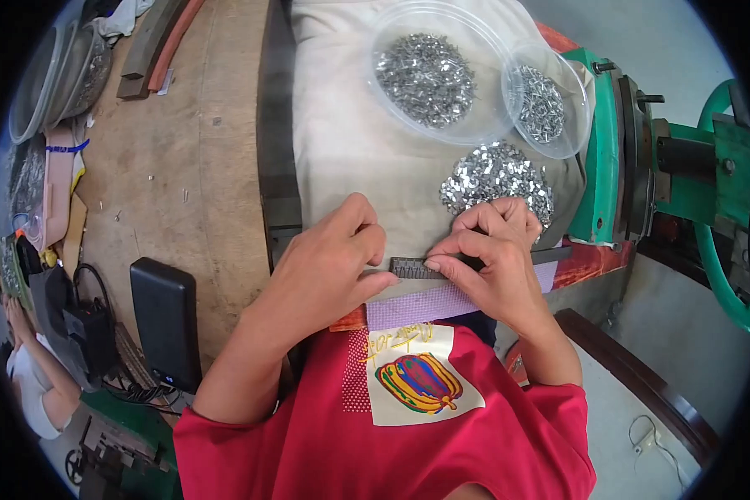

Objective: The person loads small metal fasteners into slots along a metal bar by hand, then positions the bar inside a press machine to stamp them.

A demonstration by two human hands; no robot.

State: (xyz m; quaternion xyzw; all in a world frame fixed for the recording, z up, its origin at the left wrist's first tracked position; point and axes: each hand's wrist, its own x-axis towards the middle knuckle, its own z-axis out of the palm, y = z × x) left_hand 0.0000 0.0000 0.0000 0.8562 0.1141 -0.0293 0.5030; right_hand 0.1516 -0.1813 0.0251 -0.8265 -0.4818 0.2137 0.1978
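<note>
Grey strip (409, 268) partly under right hand (493, 257)

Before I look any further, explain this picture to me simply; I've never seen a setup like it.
There is no robot here: these are a person's own bare hands. The single picture comes from a wide fisheye camera worn on the head, looking down, so straight edges bend toward the rim.

In front is a pale cloth. On it are a larger clear bowl and a smaller clear bowl, both holding small shiny metal pieces, with a loose pile nearer the hands.

The right hand has its thumb at a dark slotted strip; whether its grip pinches a piece is hard to see. The left hand holds nothing visible, its thumb near the strip's left end. A green machine stands at the right.
</note>
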